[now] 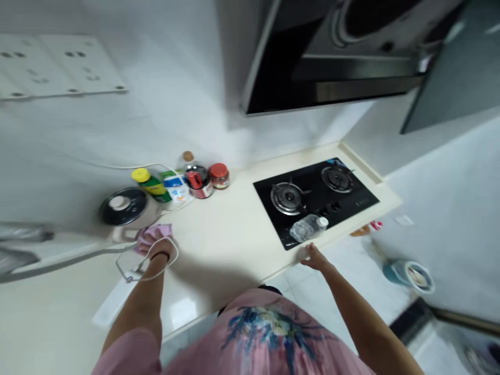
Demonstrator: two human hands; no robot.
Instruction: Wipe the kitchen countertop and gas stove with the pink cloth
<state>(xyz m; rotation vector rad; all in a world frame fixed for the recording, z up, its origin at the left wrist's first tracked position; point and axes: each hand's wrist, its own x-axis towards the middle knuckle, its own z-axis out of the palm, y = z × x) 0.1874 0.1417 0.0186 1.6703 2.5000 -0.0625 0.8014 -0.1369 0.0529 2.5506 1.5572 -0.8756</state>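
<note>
My left hand (pixel 158 246) presses on a pink cloth (pixel 150 234) lying on the cream countertop (pixel 226 234), just in front of a rice cooker (pixel 123 207). The fingers are bent over the cloth. My right hand (pixel 314 256) rests on the counter's front edge beside the black two-burner gas hob (pixel 312 195), fingers lying on the edge and holding nothing. A clear plastic bottle (pixel 308 227) lies on its side on the hob's front corner, just above my right hand.
Several bottles and jars (pixel 191 179) stand against the white wall. A white cable (pixel 135 271) loops near my left wrist. A range hood (pixel 332 57) hangs over the hob. A bucket (pixel 408 273) sits on the floor at right.
</note>
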